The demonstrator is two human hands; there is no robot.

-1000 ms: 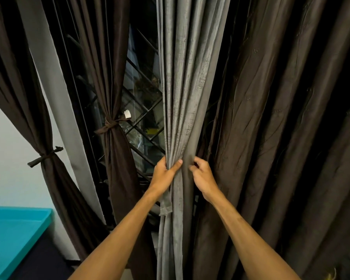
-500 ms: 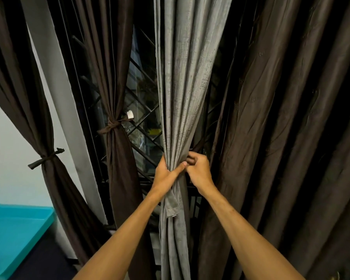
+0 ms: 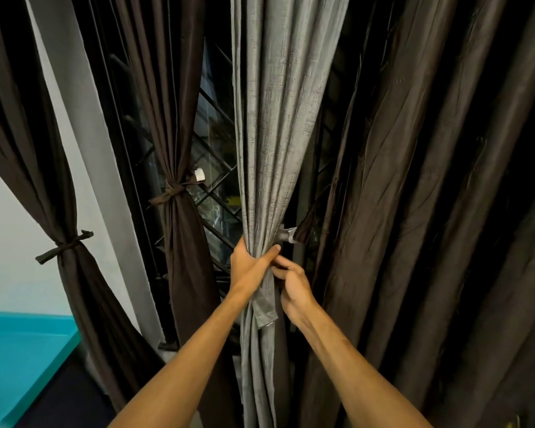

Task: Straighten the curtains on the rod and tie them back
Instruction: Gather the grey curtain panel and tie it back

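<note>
The grey curtain (image 3: 278, 118) and the brown curtain (image 3: 414, 180) to its right run off the top edge. The left hand (image 3: 249, 270) has its fingers hidden behind the gathered grey folds. Whether the right hand (image 3: 294, 288) pinches cloth there cannot be told.

A white wall (image 3: 10, 242) fills the left, with a pale upright strip (image 3: 84, 118) beside a window behind a dark diagonal grille (image 3: 217, 193). A teal surface (image 3: 22, 359) sits lower left.
</note>
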